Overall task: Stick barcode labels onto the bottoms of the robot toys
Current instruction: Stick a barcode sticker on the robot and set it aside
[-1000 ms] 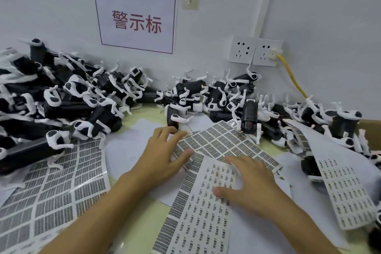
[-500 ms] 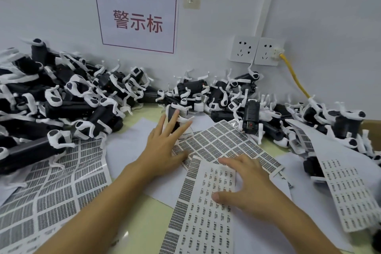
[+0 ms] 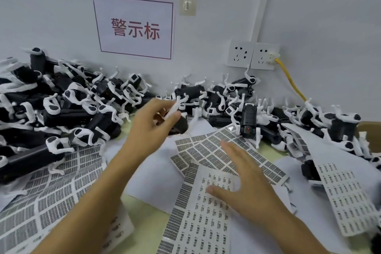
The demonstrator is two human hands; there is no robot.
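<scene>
Left pile: black-and-white robot toys heaped against the wall, spilling onto a barcode sheet at the near left.

Left hand: up off the paper now! A second ago it lay flat on the sheets by the pile's edge; now its fingers are curled round one toy, thumb and forefinger pinching a white leg, the dark body below them. The picture blurs here, so which face of the toy is turned up cannot be told.

What that means: the pick is made. The next toy is out of the pile and in hand, so a label can follow.

Middle sheets: a dense barcode sheet lies partly under a sheet of small labels.

Right hand: fingers straight and spread, holding nothing, low over the small labels. It has slid little from where it was, thumb near the top rows. Likely about to peel one, though none is lifted yet.

Right pile: more toys along the wall, under the sockets and a yellow cable; another label sheet droops over them.
</scene>
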